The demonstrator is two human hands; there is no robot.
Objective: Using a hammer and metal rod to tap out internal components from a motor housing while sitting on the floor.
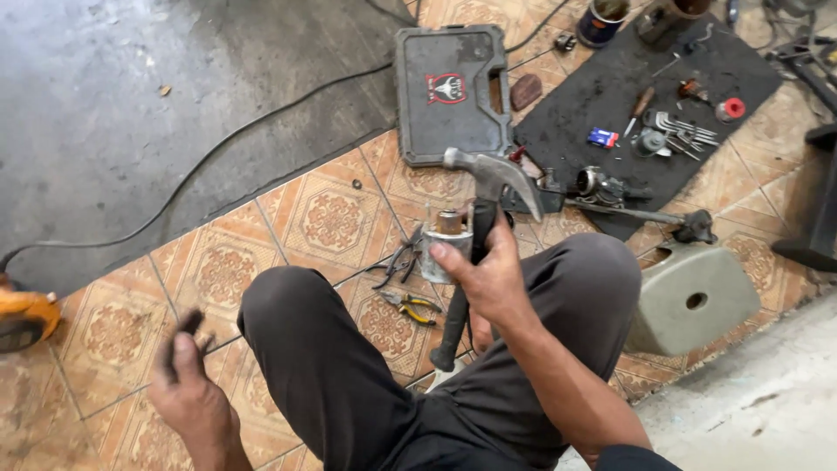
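My right hand (490, 281) is raised over my knees and grips a claw hammer by its black handle (453, 327). The steel hammer head (493, 173) points up and away from me. The same hand's thumb pins a small grey metal cylinder with a copper-coloured top (445, 240) against the handle. At the lower left, my left hand (187, 397) hovers above the tiled floor, its fingers closed on a small dark piece (180, 336). My legs in dark trousers (331, 366) fill the middle of the view.
Yellow-handled pliers (408, 305) lie on the tiles between my knees. Beyond them are a grey tool case (449, 92) and a black mat (610, 96) with wrenches, a screwdriver and small parts. A grey plastic cover (693, 296) sits right, an orange tool (22, 318) left.
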